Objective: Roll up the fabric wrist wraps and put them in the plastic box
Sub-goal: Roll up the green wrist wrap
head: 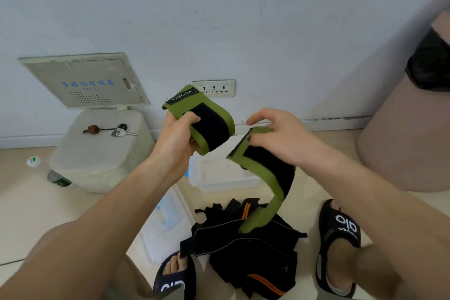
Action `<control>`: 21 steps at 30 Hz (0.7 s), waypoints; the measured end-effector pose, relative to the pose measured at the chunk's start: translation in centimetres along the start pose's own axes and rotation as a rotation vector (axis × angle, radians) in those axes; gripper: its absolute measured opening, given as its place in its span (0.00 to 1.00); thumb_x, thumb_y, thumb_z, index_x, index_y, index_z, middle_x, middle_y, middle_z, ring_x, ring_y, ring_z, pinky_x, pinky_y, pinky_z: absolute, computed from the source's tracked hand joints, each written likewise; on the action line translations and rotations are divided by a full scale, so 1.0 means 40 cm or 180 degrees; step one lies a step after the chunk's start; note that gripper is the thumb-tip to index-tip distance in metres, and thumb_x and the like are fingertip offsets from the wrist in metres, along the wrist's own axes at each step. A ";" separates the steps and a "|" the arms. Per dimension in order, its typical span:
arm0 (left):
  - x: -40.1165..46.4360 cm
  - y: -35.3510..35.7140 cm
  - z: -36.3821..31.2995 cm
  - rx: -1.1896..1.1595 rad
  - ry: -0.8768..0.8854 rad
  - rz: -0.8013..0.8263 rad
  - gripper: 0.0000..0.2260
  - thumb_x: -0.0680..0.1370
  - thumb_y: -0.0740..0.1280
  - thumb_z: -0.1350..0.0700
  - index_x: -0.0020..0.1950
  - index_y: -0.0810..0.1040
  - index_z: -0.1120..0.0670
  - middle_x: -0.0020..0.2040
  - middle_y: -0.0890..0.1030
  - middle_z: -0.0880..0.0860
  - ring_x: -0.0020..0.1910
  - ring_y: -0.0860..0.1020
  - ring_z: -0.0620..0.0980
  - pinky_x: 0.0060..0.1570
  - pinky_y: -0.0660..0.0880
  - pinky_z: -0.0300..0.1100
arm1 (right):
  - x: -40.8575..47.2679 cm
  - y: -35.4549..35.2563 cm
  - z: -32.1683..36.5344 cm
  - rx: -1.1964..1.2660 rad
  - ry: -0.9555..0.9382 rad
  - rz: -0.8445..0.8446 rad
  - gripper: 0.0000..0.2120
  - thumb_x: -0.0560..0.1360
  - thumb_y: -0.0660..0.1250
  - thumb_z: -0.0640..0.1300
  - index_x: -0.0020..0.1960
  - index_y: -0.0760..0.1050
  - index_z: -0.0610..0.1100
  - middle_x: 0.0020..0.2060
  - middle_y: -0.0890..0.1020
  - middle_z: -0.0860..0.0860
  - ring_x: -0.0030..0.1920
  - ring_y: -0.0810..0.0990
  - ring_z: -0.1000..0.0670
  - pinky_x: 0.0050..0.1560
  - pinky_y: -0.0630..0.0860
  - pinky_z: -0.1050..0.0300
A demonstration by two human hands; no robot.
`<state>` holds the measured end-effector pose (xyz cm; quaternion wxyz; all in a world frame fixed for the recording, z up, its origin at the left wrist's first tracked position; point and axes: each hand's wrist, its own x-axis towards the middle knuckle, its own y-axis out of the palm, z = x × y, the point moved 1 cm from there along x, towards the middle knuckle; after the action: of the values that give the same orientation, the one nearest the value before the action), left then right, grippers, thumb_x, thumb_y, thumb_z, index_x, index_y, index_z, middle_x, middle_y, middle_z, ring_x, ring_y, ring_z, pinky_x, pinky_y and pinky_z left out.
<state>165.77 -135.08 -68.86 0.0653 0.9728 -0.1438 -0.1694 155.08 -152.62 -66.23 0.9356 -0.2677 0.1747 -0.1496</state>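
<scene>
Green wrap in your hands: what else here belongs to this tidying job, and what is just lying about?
Job:
green wrist wrap, left hand and right hand gripping it
black wraps on the floor
clear plastic box

Lying about:
keys on a white bin
bottle
wall socket
slippers

hands: two, left hand (179, 133) and right hand (280, 137)
green wrist wraps: two, one (204, 119) held left, one (265, 178) held right
black wraps pile (248, 248): count unclear
clear plastic box (224, 175): one
sandals: two, (339, 246) and (176, 277)
keys (120, 131): one bunch
bottle (52, 174): one
</scene>
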 end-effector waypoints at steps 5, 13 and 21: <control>-0.013 0.005 0.000 0.0255 -0.0037 0.0094 0.18 0.80 0.61 0.64 0.66 0.74 0.47 0.62 0.83 0.54 0.62 0.81 0.54 0.63 0.79 0.58 | -0.008 -0.066 -0.002 0.1118 0.0312 0.0095 0.22 0.75 0.68 0.32 0.60 0.80 0.56 0.53 0.86 0.39 0.52 0.86 0.40 0.59 0.82 0.43; -0.039 0.036 0.011 0.0689 0.0063 0.0725 0.23 0.77 0.63 0.67 0.65 0.74 0.43 0.58 0.84 0.49 0.61 0.82 0.54 0.63 0.78 0.63 | -0.013 -0.034 0.006 0.0787 0.0334 0.0054 0.22 0.75 0.62 0.32 0.58 0.84 0.52 0.56 0.82 0.52 0.60 0.80 0.48 0.65 0.78 0.48; -0.055 0.041 0.011 0.0572 0.0087 0.1191 0.29 0.64 0.64 0.64 0.64 0.76 0.47 0.56 0.85 0.52 0.54 0.83 0.50 0.58 0.80 0.50 | -0.002 0.011 -0.007 0.0466 0.0055 0.0645 0.19 0.75 0.73 0.57 0.40 0.78 0.41 0.34 0.78 0.47 0.36 0.78 0.49 0.42 0.73 0.54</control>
<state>163.22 -136.03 -68.31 0.0104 0.9333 -0.3356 -0.1276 154.97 -152.33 -66.67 0.9614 -0.1784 0.1976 -0.0690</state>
